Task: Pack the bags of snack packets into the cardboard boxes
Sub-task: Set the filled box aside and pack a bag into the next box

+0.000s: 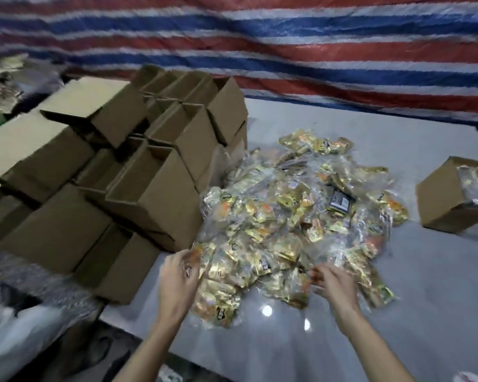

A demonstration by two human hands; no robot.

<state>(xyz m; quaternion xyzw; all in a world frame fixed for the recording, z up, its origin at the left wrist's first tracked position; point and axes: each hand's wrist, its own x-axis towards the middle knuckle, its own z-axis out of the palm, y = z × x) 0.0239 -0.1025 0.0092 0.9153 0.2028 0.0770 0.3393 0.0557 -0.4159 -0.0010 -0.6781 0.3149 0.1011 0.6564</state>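
Observation:
A heap of clear bags filled with gold and orange snack packets [295, 216] lies on the grey table [397, 312]. My left hand [178, 274] touches the heap's near left edge with its fingers loosely curled against a bag. At the heap's near right side, the fingers of my right hand [332, 282] are curled at a bag; motion blur hides whether either hand grips. A stack of open, empty cardboard boxes [138, 175] stands at the left. Tipped on its side at the right edge is one cardboard box [447, 205] with a bag inside.
A red, white and blue striped tarp [315, 51] hangs behind the table. More gold packets [3, 78] lie at the far left. White plastic sacks [20, 332] and dark things sit on the floor below the table's left edge.

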